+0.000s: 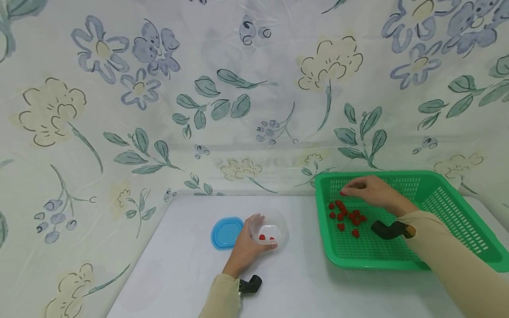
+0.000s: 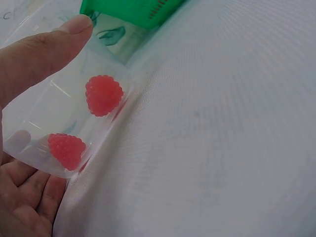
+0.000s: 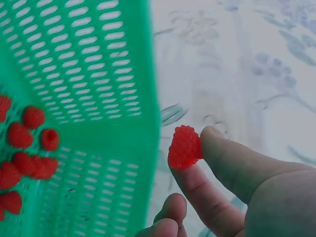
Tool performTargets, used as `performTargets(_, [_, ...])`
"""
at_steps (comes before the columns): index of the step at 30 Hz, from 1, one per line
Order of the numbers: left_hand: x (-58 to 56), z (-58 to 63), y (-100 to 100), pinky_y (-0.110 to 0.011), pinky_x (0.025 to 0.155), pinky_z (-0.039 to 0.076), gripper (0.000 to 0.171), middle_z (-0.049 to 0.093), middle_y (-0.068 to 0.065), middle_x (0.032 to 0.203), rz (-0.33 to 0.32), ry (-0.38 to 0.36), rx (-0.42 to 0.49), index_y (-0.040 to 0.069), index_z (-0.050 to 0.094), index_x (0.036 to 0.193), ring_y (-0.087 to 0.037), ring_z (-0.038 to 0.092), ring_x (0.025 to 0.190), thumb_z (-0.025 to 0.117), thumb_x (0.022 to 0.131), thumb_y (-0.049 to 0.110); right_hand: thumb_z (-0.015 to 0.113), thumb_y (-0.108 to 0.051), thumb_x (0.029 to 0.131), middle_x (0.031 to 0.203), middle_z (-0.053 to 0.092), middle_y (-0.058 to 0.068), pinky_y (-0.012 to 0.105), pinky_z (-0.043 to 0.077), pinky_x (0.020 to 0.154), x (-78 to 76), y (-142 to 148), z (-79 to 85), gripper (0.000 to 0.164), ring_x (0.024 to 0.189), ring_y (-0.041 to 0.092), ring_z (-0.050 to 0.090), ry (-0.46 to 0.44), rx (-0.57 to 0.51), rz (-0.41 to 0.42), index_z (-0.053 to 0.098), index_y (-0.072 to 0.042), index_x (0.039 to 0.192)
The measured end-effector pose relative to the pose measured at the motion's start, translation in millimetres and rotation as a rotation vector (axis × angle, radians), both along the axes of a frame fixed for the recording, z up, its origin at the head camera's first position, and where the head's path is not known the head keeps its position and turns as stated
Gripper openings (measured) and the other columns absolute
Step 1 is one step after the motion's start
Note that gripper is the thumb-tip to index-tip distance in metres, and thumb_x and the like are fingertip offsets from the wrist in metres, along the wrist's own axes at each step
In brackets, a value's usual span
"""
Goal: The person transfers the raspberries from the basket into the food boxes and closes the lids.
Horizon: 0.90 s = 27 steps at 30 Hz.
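Observation:
My right hand (image 1: 371, 191) pinches a red raspberry (image 3: 185, 147) between thumb and fingertip, over the left part of a green basket (image 1: 334, 260). Several more raspberries (image 1: 340, 207) lie scattered on the basket's floor below it. On the table, my left hand (image 1: 248, 240) grips a clear round plastic container (image 1: 281, 223), its thumb on the near side and fingers round the far left side. Inside the container two raspberries (image 2: 103, 95) sit apart, plain to see through its wall in the left wrist view.
A blue lid (image 1: 226, 232) lies on the white table (image 1: 167, 265), just left of the left hand. Behind the table hangs a floral cloth (image 1: 278, 88). The basket's slotted walls (image 3: 84, 59) rise around the loose raspberries.

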<state>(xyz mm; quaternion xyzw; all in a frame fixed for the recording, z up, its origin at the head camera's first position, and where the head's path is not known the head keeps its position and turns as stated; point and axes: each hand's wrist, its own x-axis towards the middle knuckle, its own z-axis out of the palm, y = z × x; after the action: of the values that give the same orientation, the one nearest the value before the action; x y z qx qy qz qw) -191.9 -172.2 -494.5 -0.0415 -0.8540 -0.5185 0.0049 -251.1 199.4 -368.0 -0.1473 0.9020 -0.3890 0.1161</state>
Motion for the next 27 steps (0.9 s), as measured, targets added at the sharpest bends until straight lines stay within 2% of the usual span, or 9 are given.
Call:
performTargets(10, [-0.3, 0.2, -0.3, -0.059, 0.113, 0.033, 0.098, 0.052, -0.005, 0.148, 0.0, -0.002, -0.002, 0.012, 0.037, 0.15, -0.032, 0.039, 0.141, 0.093, 0.071, 0.031, 0.06, -0.046, 0.1, 0.126, 0.065, 0.017, 0.055, 0.049, 0.095, 20.1, -18.2, 12.4, 0.048, 0.12, 0.038, 0.057, 0.061, 0.016, -0.052, 0.068, -0.006, 0.124])
performTargets(19, [0.8, 1.1, 0.3, -0.058, 0.112, 0.035, 0.099, 0.053, -0.005, 0.147, 0.002, 0.0, -0.005, 0.012, 0.037, 0.15, -0.032, 0.04, 0.14, 0.093, 0.07, 0.031, 0.063, -0.046, 0.098, 0.11, 0.071, 0.007, 0.038, 0.052, 0.078, 39.7, -33.5, 18.0, 0.044, 0.098, 0.025, 0.063, 0.105, -0.024, -0.094, 0.071, -0.008, 0.119])
performTargets(27, [-0.9, 0.5, 0.0, -0.058, 0.114, 0.033, 0.1, 0.053, -0.005, 0.147, 0.003, -0.005, 0.002, 0.012, 0.037, 0.15, -0.031, 0.04, 0.14, 0.094, 0.07, 0.031, 0.063, -0.04, 0.099, 0.095, 0.07, 0.001, 0.037, 0.05, 0.072, 57.1, -50.7, 18.3, 0.034, 0.085, 0.019, 0.061, 0.202, -0.056, -0.096, 0.073, -0.011, 0.113])
